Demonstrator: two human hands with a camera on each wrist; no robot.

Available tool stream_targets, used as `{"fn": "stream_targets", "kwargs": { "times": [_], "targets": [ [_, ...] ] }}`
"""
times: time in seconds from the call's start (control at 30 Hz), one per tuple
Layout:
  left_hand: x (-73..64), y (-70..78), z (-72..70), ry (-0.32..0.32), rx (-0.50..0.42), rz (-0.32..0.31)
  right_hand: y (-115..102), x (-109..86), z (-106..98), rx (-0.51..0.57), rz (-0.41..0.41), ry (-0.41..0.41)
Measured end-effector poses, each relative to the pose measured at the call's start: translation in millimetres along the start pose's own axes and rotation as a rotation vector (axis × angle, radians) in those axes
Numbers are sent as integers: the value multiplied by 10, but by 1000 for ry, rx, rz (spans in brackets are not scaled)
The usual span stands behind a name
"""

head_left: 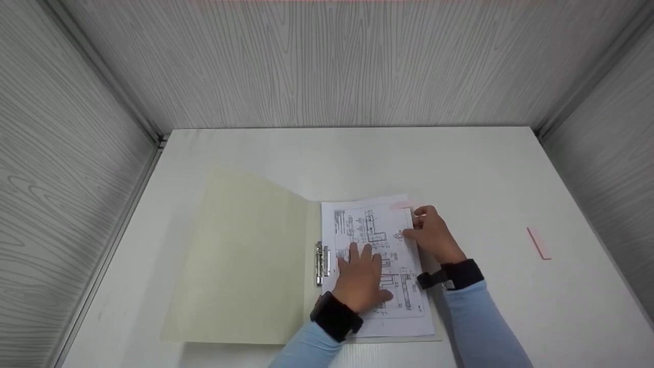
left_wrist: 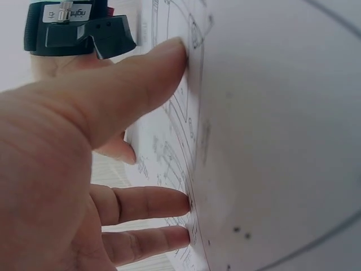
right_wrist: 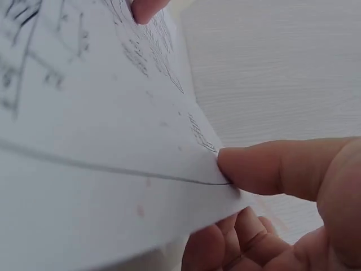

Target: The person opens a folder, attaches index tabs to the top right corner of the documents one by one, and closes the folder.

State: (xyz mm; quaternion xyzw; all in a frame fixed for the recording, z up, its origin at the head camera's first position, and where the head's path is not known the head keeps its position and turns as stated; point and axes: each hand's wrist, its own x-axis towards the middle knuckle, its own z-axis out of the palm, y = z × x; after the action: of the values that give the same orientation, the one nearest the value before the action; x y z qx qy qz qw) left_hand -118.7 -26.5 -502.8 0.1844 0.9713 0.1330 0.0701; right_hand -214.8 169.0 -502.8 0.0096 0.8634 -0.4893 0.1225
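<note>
A pale yellow folder (head_left: 245, 260) lies spread on the table, with a metal clip (head_left: 319, 263) along its spine. On its right side rests a stack of white paper, topped by a printed sheet (head_left: 368, 225) of technical line drawings. My left hand (head_left: 357, 281) presses flat on that sheet with fingers spread. At the sheet's right edge, my right hand (head_left: 434, 235) pinches the paper; in the right wrist view the thumb (right_wrist: 265, 169) lies on top and curled fingers (right_wrist: 225, 240) are underneath. A pink sticky tab (head_left: 401, 205) shows by the sheet's top right corner.
On the white table (head_left: 485, 179) to the right lies a small pink sticky-note strip (head_left: 539, 244) with a red edge. Wood-grain panels (head_left: 327, 66) enclose the table at the back and both sides. The folder's left cover stands partly raised.
</note>
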Motion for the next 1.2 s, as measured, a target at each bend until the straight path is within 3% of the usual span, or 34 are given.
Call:
{"fn": "stream_targets", "kwargs": {
  "times": [0.27,0.5,0.67,0.87,1.03,1.2],
  "targets": [
    [-43,-10,-96,13,-9,-9,52,35,-8,26,-35,-82],
    [-71,-25,-244,86,28,26,52,3,-57,155,-14,-153],
    [-94,-58,-343,97,-6,29,24,-26,-89,216,-38,-210],
    [-127,-86,-422,140,-26,40,-8,-59,-121,289,-11,-274],
    [-149,-86,-467,141,-37,45,8,-54,-146,326,6,-320],
    [-159,-93,-493,133,-47,42,20,-49,-197,387,-37,-421]
  ]
}}
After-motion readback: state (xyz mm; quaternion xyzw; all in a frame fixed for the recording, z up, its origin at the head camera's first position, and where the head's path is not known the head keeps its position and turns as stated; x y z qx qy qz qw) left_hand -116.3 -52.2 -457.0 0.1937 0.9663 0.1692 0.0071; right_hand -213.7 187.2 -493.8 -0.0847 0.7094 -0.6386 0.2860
